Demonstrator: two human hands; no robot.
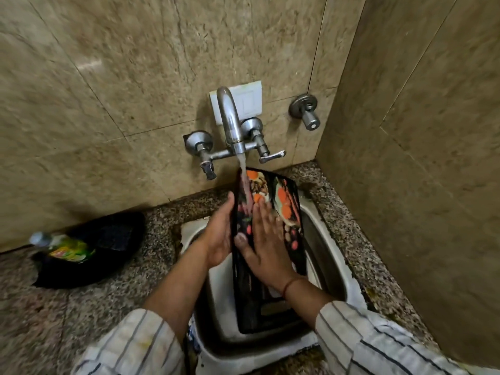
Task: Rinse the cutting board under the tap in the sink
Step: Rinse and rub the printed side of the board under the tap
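Observation:
A black cutting board (286,201) printed with colourful food pictures stands tilted in the steel sink (322,239), its near end low in the basin. Water runs from the chrome tap (230,123) onto the board's upper left part. My left hand (219,234) grips the board's left edge, thumb on its face. My right hand (266,239) lies flat, fingers spread, on the printed face just below the stream.
A green dish-soap bottle (67,249) lies on a black bag (108,239) on the speckled granite counter (81,307) at left. A second wall valve (304,109) sits right of the tap. Tiled walls close in behind and at right.

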